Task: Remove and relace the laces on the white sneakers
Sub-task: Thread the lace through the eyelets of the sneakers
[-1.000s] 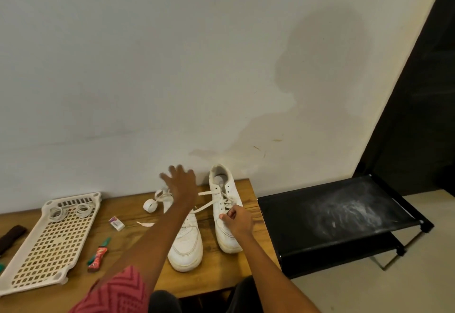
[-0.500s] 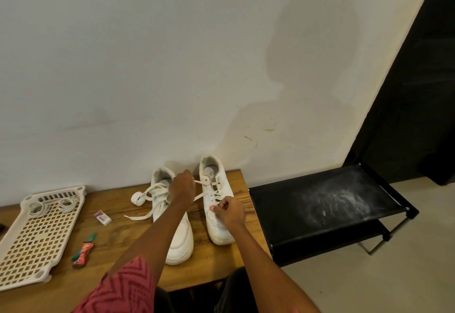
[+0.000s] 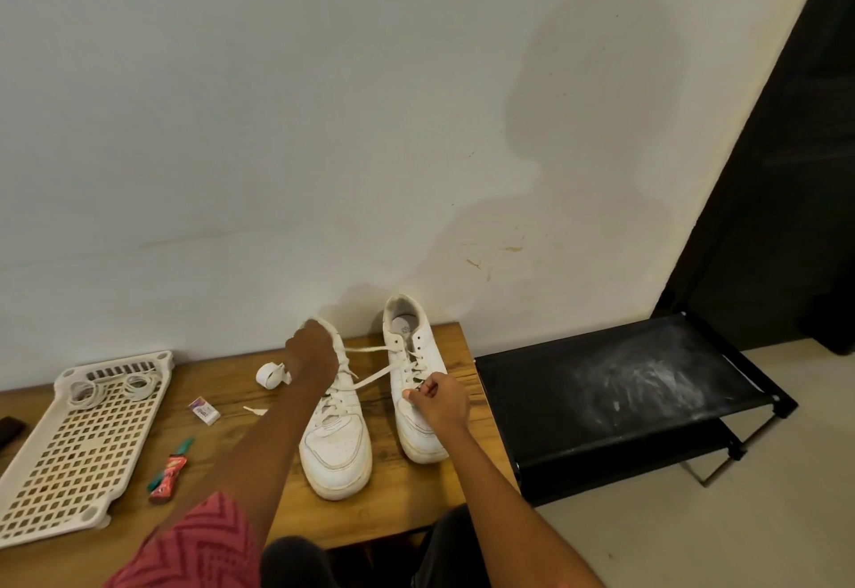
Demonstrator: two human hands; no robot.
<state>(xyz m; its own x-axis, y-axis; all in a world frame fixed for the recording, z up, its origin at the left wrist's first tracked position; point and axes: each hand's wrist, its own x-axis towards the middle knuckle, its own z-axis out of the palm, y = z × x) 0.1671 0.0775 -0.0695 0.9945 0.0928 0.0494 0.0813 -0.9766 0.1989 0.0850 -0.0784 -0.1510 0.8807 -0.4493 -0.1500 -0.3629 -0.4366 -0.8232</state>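
Two white sneakers stand side by side on the wooden table (image 3: 398, 509), toes toward me. My left hand (image 3: 312, 353) is above the heel of the left sneaker (image 3: 337, 446) and grips white lace (image 3: 370, 377) that runs taut across to the right sneaker (image 3: 418, 430). My right hand (image 3: 439, 397) rests on the right sneaker's lacing and pinches the lace at an eyelet. The left sneaker is laced over its lower half. The upper eyelets of the right sneaker are bare.
A white perforated plastic tray (image 3: 78, 444) with coiled bands lies at the left. A small box (image 3: 205, 410), a red and green tube (image 3: 169, 476) and a roll of white tape (image 3: 270, 374) lie on the table. A black rack (image 3: 615, 397) stands to the right, against the wall.
My left hand went from spread open above the left sneaker to gripping the lace and pulling it left and back. The right hand stayed on the right sneaker. The camera tilted slightly.
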